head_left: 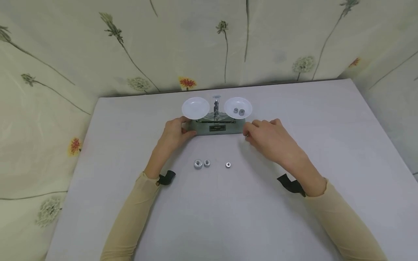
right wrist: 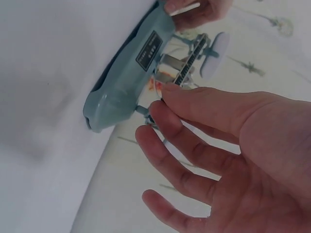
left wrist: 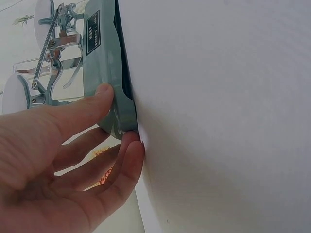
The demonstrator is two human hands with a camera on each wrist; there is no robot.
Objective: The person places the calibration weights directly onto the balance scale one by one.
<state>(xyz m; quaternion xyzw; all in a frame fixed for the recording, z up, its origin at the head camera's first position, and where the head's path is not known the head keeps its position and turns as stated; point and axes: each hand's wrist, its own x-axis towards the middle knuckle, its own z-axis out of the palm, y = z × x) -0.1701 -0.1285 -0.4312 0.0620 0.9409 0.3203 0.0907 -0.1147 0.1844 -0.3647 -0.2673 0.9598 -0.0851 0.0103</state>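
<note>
A balance scale (head_left: 217, 127) with a green base and two white pans stands near the table's far edge. With thumb in front and fingers around its left end, my left hand (head_left: 174, 134) holds the base. Two small metal weights (head_left: 239, 111) sit in the right pan (head_left: 238, 103); the left pan (head_left: 195, 108) holds nothing. Beside the base's right end, my right hand (head_left: 269, 139) pinches thumb and forefinger together. A tiny shiny metal piece (head_left: 246, 136) shows at those fingertips, mostly hidden; its kind is unclear.
In front of the scale, two metal weights (head_left: 202, 164) stand side by side, and a smaller weight (head_left: 228, 165) is to their right. The white table (head_left: 202, 217) meets a flower-patterned cloth (head_left: 196, 47) at the back. Black straps (head_left: 291, 185) hang at both wrists.
</note>
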